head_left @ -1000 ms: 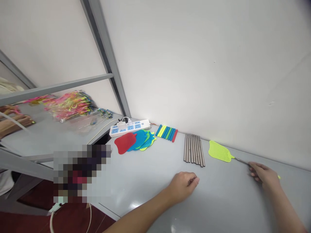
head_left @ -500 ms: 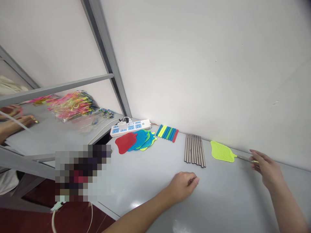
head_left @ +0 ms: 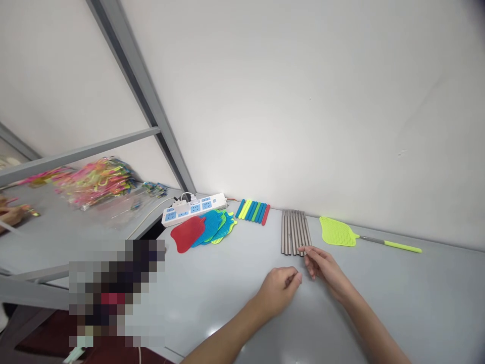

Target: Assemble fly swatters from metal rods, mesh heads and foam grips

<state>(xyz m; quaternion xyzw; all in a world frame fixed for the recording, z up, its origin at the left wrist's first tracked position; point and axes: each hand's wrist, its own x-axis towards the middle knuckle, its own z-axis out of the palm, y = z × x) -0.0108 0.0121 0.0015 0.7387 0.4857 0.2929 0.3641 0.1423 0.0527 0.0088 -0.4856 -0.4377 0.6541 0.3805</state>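
Observation:
My left hand rests curled in a loose fist over the grey table, with nothing visible in it. Just to its right is my right hand, its fingers partly bent and apart. Its fingertips are at the lower right ends of a row of metal tubes; I cannot tell whether they touch. Farther right lies an assembled fly swatter, with a yellow-green mesh head, a metal shaft and a yellow-green handle. Several coloured grips lie side by side left of the tubes.
Overlapping swatter heads, a red one on top, lie before a white power strip. The wall bounds the table's back. Left, past a metal frame post, another person's hand is near bagged colourful items.
My right hand has left the swatter's handle and moved left to the tubes. The swatter now lies on the table. My left hand stays curled; the view has shifted slightly.

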